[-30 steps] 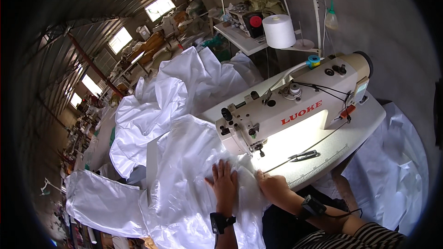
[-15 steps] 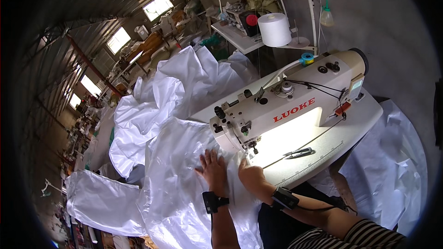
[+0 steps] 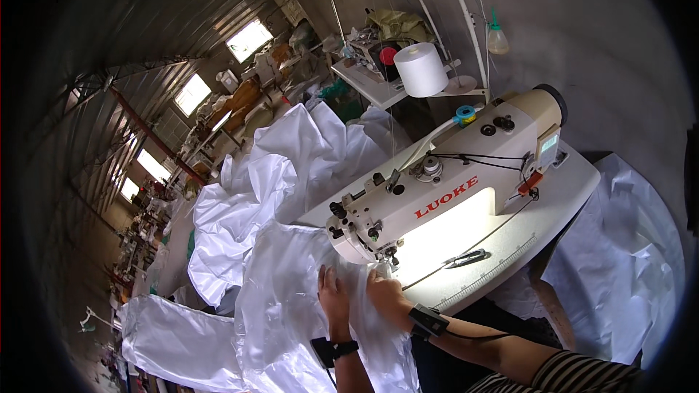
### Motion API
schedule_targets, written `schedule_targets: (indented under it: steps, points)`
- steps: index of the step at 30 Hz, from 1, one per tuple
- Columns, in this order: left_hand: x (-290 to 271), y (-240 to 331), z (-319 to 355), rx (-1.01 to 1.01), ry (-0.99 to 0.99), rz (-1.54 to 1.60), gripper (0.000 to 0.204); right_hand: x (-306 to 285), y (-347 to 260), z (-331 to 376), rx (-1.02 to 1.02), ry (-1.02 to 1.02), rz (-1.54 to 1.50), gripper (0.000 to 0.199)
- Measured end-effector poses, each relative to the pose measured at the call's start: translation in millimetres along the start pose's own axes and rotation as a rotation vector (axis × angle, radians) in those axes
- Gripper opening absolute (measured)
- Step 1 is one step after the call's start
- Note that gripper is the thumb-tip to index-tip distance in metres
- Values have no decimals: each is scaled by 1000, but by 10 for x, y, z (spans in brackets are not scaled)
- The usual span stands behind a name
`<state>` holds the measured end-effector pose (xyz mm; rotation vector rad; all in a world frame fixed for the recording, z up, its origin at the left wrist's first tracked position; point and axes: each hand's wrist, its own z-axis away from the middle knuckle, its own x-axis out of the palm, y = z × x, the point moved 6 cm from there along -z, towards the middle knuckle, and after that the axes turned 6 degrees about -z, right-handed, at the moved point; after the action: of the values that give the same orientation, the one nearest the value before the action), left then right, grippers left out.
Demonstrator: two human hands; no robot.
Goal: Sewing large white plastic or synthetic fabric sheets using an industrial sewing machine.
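A white sewing machine (image 3: 451, 182) stands in front of me, its lamp lighting the bed. Thin, shiny white sheeting (image 3: 284, 306) runs down from its needle end toward my lap. My left hand (image 3: 334, 300) lies on this sheeting, left of the needle, with its fingers stretched out. Close beside the presser foot (image 3: 392, 256), my right hand (image 3: 387, 297) is closed on the sheeting's edge; its fingertips are partly hidden. Each wrist carries a black strapped device. Thread snips (image 3: 467, 257) rest on the machine bed, to the right of my right hand.
More white sheeting is heaped behind (image 3: 291, 145) and hangs at the right (image 3: 619, 262). A white thread cone (image 3: 421, 70) stands beyond the machine. An oil bottle (image 3: 498, 38) hangs by the wall. A side table (image 3: 364, 80) holds clutter. The machine table's ruled edge (image 3: 480, 284) curves toward me.
The view has shifted, so the machine appears lower and further left. My left hand's fingers have come closer together and it lies slightly nearer me. My right hand stays beside the presser foot.
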<state>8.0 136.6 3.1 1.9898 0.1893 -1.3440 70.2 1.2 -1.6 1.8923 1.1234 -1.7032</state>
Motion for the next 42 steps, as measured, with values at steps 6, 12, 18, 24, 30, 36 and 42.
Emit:
schedule_targets:
  steps: [6,12,18,24,30,36,42]
  points:
    - [304,100,150,150,-121,-357,49,-151,-113,76,-73,58,-175,38]
    - [196,140,199,33,-55,-426,52,-286,-155,341,-256,206,-293,30]
    - [-88,-83,317,-31,1,-412,49,-362,-204,483,-406,90,-656,34]
    - [-309,-226,813,-42,106,-419,48,-914,1286,961,-250,303,-449,44]
    - [-403,-119,1000,-8,194,-394,47,-945,2096,981,-174,320,-281,11]
    - [-459,-65,988,-43,182,-352,45,-762,1836,740,102,84,-625,16]
    - [-483,-59,994,-12,225,-307,42,-601,925,609,-222,62,-491,29]
